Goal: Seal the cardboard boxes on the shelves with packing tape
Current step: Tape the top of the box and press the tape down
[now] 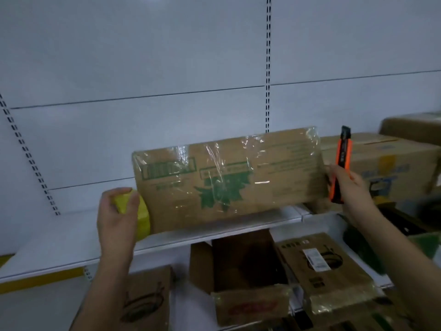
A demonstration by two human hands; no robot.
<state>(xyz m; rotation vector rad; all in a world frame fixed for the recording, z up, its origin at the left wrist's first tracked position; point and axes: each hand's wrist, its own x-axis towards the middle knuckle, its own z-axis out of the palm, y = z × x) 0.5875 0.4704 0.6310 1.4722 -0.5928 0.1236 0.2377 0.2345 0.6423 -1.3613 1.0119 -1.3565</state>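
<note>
My left hand (117, 211) is curled around the yellow tape roll (140, 216), thumb and fingers pinching its near edge, and the roll sits on the white shelf (71, 237) just at the left end of the cardboard box (229, 180), touching or nearly touching it. That box stands on the shelf with its long face toward me, green leaf printing on the front, and clear tape or film (214, 163) shines in wrinkled strips across its top edge and down the middle of the face. My right hand (350, 187) is closed around an orange and black utility knife (342, 166), held upright with its dark tip pointing up, right beside the box's right end; my fingertips (330, 170) rest against that end of the box. Farther right on the same shelf sits another carton with blue printing (381, 168), and a further brown box (412, 127) is stacked above it at the edge of view. Below the shelf, nearer to me, lie several more brown boxes: an open one (241, 261) in the middle, one with a white label (322, 266) to its right, and one with a dark line drawing (145, 299) on the left
</note>
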